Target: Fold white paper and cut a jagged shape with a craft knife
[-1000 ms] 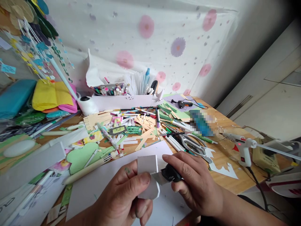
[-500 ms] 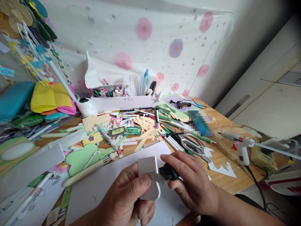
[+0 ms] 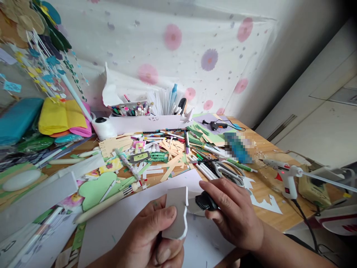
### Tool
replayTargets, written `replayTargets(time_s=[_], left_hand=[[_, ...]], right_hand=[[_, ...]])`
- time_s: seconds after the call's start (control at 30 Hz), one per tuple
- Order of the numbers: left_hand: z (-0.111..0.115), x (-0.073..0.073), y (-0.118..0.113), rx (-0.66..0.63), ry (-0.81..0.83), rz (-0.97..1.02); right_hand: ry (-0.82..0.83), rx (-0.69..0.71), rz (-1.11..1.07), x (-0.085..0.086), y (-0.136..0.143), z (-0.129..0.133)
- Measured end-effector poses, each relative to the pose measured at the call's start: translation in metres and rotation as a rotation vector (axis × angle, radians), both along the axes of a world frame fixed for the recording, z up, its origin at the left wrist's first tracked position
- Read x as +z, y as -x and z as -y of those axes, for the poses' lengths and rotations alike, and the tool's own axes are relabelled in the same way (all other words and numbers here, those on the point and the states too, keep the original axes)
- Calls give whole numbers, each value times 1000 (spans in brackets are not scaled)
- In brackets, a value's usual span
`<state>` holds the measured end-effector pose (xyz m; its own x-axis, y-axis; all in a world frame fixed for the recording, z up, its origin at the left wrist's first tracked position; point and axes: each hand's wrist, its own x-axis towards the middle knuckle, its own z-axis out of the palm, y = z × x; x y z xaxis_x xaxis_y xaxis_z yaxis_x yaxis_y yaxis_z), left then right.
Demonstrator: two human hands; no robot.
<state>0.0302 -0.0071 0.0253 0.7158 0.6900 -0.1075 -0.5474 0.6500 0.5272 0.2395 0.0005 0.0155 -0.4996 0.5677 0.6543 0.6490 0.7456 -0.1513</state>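
Note:
My left hand point(image 3: 152, 230) pinches a small piece of foam board point(image 3: 176, 219), thumb on its grey-white face and fingers behind. The board's right edge is uneven, with a notch near the upper part. In my right hand point(image 3: 237, 214) is a black utility knife point(image 3: 205, 201). Its blade points left toward that edge; whether the tip touches the board is hard to tell. Both hands are above a large white sheet point(image 3: 111, 230) on the table.
Scissors point(image 3: 227, 171) and markers lie behind my right hand. A white glue gun point(image 3: 287, 173) stands at right, its cord trailing down. Paper scraps point(image 3: 173, 149) cover the middle. At the back stands a white box point(image 3: 145, 124) of pens. A green paper cloud point(image 3: 97, 190) lies left.
The knife has moved right, out of the notch in the foam board's edge. My left hand has turned the board slightly and still holds it.

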Motion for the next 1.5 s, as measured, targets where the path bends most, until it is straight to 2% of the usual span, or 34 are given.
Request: replayTargets(time_s=[0.13,0.33,0.5,0.53,0.6,0.7,0.77,0.97,1.2,1.37,1.5], left_hand=[[2,0,-1,10,-19,-10],[5,0,-1,97,-52,-113],[-1,4,0,182,-16,-191],[-2,5,0,210,0,-199],[-4,4,1,236,13,-222],[-5,1,3,189,-9,-255],[-4,0,4,161,-11,-265],[-3,0,6,119,9,-303],[-5,1,9,39,4,-252],[-4,-1,9,18,-6,-285],[-2,-2,8,-22,-29,-210]], right_hand=[[15,-7,-31,3,5,2],[44,-34,-55,8,13,2],[94,44,-131,18,6,7],[147,61,-171,20,4,8],[356,107,-242,23,3,9],[709,182,-299,25,3,7],[798,212,-315,25,3,5],[804,249,-269,26,1,4],[785,222,-181,31,2,3],[759,206,-123,37,4,6],[803,260,-175,36,6,8]])
